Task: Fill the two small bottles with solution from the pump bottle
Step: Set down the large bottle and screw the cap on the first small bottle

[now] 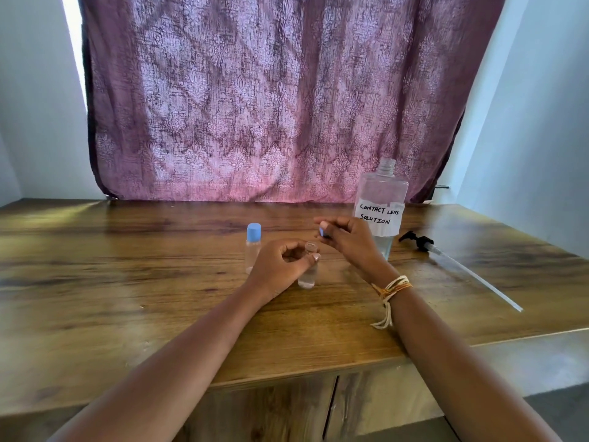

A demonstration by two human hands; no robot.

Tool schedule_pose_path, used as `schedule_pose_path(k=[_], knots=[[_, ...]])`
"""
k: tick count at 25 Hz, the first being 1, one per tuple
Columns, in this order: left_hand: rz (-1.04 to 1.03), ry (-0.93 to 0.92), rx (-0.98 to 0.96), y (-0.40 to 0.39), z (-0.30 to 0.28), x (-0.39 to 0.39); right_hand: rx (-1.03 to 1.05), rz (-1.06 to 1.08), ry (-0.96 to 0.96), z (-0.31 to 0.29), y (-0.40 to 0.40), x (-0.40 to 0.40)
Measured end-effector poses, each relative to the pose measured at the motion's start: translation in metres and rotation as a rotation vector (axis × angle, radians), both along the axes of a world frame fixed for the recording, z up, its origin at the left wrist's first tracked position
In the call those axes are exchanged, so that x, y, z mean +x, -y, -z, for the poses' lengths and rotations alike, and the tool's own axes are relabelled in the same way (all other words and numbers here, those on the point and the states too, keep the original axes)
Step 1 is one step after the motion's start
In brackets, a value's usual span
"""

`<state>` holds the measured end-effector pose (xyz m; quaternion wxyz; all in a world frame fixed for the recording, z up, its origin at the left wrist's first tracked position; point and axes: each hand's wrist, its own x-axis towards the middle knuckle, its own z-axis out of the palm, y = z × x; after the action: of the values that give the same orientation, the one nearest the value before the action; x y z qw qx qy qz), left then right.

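The left hand [280, 263] grips the open vial [308, 266] around its upper body, thumb across the front, so that it stands steady and upright on the bench [127, 282] while its mouth is bare; a little clear liquid shows low in it, though how full it is I cannot tell. The right hand [345, 240] pinches a small blue cap [322, 232] in its fingertips just above and beside that mouth; judging from this, the cap belongs to the vial and is either about to go on or has only come off, and which of the two cannot be told.

The capped vial [253, 247] stands just left of the left hand, clear of both hands, likely set aside so that only one is handled at a time.

The big bottle [381, 212], labelled contact lens solution, stands uncapped behind the right hand, its neck open; the pump [424, 244] lies on the bench to its right with its long tube pointing toward the near edge; this suggests pouring from the open neck rather than pumping, which would be quicker but easier to spill into so narrow a mouth.
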<state>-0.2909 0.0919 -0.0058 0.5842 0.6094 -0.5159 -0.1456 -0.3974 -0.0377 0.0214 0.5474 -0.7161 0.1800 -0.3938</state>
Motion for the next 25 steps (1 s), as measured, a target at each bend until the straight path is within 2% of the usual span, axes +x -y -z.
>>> schedule_pose_path(k=[2, 4, 8, 11, 14, 20, 25], knots=[[0.009, -0.015, -0.003, -0.001, 0.0, 0.0, 0.276, -0.134, 0.143, -0.006, -0.003, -0.002], [0.004, -0.011, -0.002, -0.001, 0.0, 0.001, 0.327, -0.2, 0.173, -0.006, -0.006, -0.002], [0.006, -0.025, -0.001, -0.001, 0.0, 0.001, 0.233, -0.171, 0.178, -0.002, -0.009, 0.0], [-0.009, -0.038, 0.02, 0.001, 0.001, 0.003, 0.191, -0.256, 0.182, -0.005, -0.009, -0.003], [-0.024, -0.039, 0.029, 0.002, 0.001, 0.003, 0.117, -0.337, 0.129, -0.006, -0.01, -0.006], [-0.01, 0.0, 0.034, -0.001, -0.001, 0.002, -0.003, -0.369, 0.038, -0.005, -0.009, -0.008], [-0.025, 0.049, 0.029, -0.001, -0.001, 0.002, -0.117, -0.296, -0.004, -0.006, -0.008, -0.011]])
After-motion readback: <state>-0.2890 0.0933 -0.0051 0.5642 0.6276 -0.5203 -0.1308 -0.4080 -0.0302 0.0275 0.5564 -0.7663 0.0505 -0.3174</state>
